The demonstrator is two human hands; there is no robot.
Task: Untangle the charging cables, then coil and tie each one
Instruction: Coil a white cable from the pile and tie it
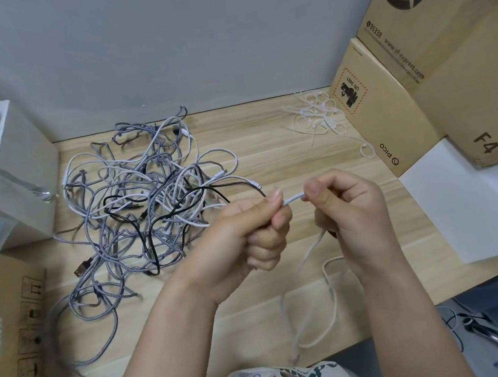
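A big tangle of charging cables (148,197), grey braided, white and black, lies on the wooden desk at the left. My left hand (248,234) and my right hand (352,208) are raised over the desk's middle, each pinching the same white cable (294,198), a short stretch of it taut between thumbs and fingers. The rest of this white cable hangs below my right hand and loops on the desk (331,305) toward the front edge. A pile of white cable ties (317,115) lies at the back right.
Stacked cardboard boxes (436,61) stand at the right, with a white sheet (473,211) in front of them. White boxes (21,178) and plastic bags crowd the left edge. A flat cardboard box (14,339) lies at the front left. A wall closes the back.
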